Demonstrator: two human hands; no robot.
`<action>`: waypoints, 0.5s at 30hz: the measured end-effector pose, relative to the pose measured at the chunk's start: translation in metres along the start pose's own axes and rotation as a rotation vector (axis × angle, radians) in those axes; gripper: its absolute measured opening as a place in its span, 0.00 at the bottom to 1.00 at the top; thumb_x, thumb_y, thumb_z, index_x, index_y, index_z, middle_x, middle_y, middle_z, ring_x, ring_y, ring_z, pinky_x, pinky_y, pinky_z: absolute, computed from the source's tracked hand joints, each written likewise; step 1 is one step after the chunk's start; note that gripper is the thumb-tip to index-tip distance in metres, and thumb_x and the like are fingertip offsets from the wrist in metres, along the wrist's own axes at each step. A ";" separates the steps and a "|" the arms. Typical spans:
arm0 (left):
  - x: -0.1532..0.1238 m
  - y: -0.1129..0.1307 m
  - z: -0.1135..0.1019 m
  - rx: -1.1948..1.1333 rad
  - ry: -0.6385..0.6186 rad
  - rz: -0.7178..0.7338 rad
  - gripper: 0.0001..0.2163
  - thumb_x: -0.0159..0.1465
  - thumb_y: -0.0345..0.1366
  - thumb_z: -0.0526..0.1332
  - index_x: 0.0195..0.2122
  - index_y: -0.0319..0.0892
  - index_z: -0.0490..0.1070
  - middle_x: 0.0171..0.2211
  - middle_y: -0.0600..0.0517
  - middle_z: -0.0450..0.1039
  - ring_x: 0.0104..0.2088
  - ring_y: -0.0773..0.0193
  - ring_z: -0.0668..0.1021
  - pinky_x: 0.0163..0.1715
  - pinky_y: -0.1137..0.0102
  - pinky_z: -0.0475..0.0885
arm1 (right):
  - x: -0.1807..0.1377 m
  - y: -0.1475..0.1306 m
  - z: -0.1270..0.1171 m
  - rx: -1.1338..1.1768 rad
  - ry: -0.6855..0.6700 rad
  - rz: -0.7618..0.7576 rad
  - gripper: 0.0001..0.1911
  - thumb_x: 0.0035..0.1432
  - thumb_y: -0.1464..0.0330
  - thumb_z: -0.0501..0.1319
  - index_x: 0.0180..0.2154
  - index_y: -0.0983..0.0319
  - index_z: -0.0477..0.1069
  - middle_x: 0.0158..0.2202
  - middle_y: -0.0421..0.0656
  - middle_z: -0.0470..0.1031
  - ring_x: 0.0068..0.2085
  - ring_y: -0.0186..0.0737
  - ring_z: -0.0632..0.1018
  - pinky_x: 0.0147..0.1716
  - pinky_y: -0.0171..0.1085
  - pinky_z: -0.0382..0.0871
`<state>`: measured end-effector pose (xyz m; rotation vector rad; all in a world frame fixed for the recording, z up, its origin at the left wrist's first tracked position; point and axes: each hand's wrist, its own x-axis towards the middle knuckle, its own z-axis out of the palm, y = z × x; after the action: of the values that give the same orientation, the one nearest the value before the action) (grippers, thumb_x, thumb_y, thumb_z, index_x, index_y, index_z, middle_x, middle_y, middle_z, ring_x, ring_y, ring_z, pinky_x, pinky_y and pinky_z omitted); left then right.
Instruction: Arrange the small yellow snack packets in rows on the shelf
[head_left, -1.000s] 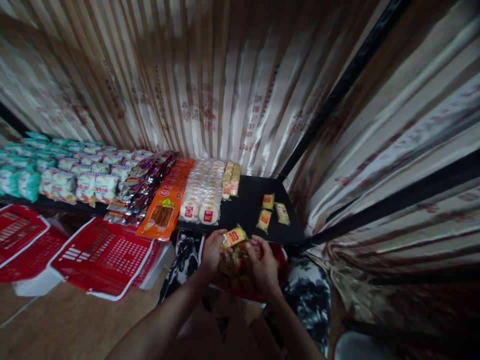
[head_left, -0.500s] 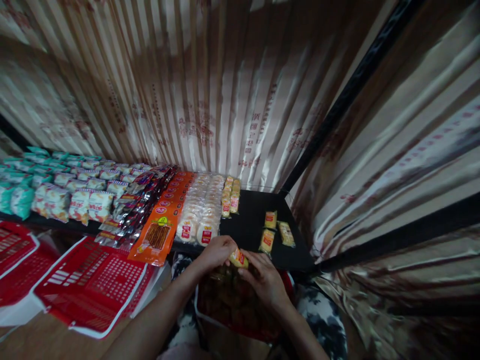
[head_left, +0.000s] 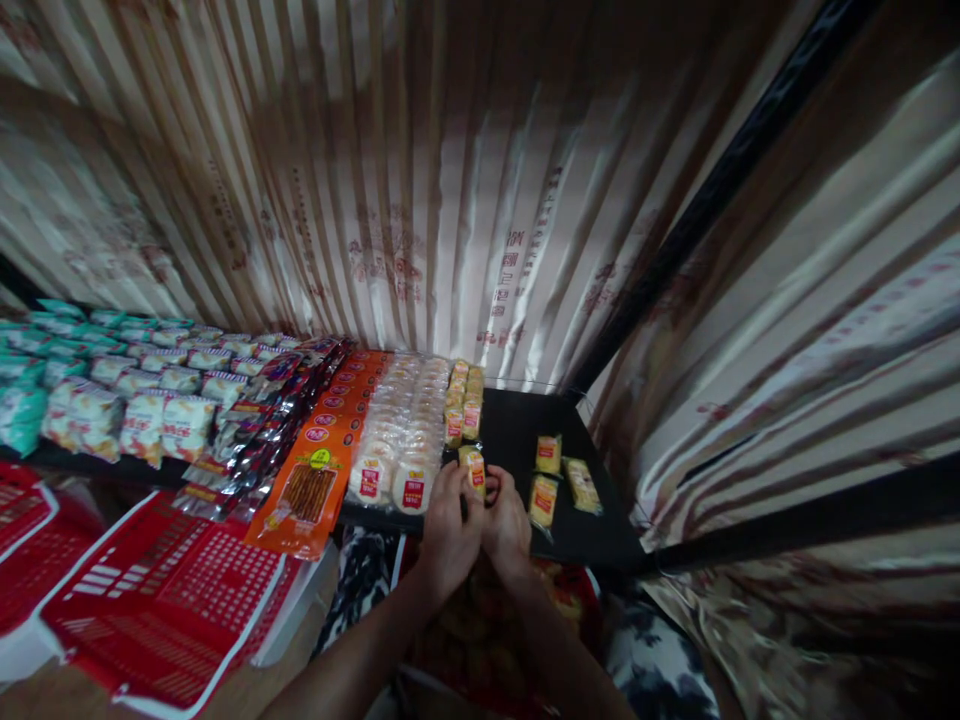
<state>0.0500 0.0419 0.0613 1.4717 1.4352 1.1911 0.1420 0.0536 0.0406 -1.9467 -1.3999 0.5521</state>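
Between my two hands a small yellow wrapped snack packet [head_left: 472, 466] stands tilted up, with a red and white label toward me. My left hand [head_left: 448, 530] grips its left and lower side. My right hand [head_left: 508, 525] has its fingers curled against the right side. Just beyond lies a double row of matching yellow packets [head_left: 463, 405] on the black tabletop [head_left: 514, 418]. Three loose ones, including this yellow packet [head_left: 543, 500], rest to the right of my hands. Below my forearms, a red basket [head_left: 589, 590] holds more packets, dim and partly hidden.
Left of the yellow rows are round white crackers in clear wrap [head_left: 412, 485], orange stick-snack bags [head_left: 306, 490], dark shiny packets [head_left: 240, 440], white bags [head_left: 187, 425] and teal bags [head_left: 22, 415]. Red baskets [head_left: 165, 590] stand below left. A curtain [head_left: 420, 250] and black poles [head_left: 660, 260] enclose the table.
Both hands have moved up and forward with the yellow packet, from over the basket to the front of the yellow rows. The packet has turned more upright.
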 end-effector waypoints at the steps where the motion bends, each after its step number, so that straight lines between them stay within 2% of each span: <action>1: -0.003 -0.001 0.002 0.015 -0.001 0.002 0.17 0.60 0.33 0.50 0.49 0.39 0.65 0.55 0.44 0.63 0.57 0.60 0.64 0.59 0.62 0.57 | 0.004 -0.002 0.005 0.012 -0.006 0.010 0.24 0.51 0.58 0.53 0.49 0.61 0.60 0.37 0.42 0.72 0.35 0.40 0.73 0.33 0.36 0.64; 6: -0.015 -0.019 0.017 -0.076 -0.077 -0.153 0.24 0.60 0.36 0.49 0.58 0.36 0.55 0.63 0.44 0.50 0.64 0.61 0.50 0.63 0.65 0.44 | 0.031 -0.007 0.033 -0.012 0.051 0.038 0.22 0.50 0.59 0.53 0.47 0.60 0.58 0.40 0.43 0.71 0.40 0.43 0.72 0.35 0.37 0.63; 11: -0.005 -0.037 0.028 -0.294 -0.106 -0.254 0.25 0.61 0.37 0.47 0.60 0.36 0.52 0.63 0.46 0.51 0.64 0.63 0.44 0.63 0.67 0.40 | 0.048 -0.006 0.053 -0.078 0.061 0.022 0.17 0.52 0.59 0.51 0.42 0.59 0.58 0.40 0.45 0.70 0.44 0.45 0.71 0.39 0.39 0.63; 15: 0.005 -0.045 0.031 -0.411 -0.102 -0.254 0.26 0.60 0.41 0.49 0.60 0.37 0.53 0.63 0.47 0.51 0.65 0.63 0.44 0.63 0.67 0.40 | 0.052 0.000 0.061 -0.083 0.087 -0.035 0.15 0.53 0.57 0.50 0.40 0.58 0.59 0.41 0.45 0.69 0.45 0.45 0.71 0.41 0.39 0.63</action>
<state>0.0662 0.0535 0.0101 1.0206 1.1805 1.1497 0.1181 0.1192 0.0011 -1.9825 -1.4199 0.3940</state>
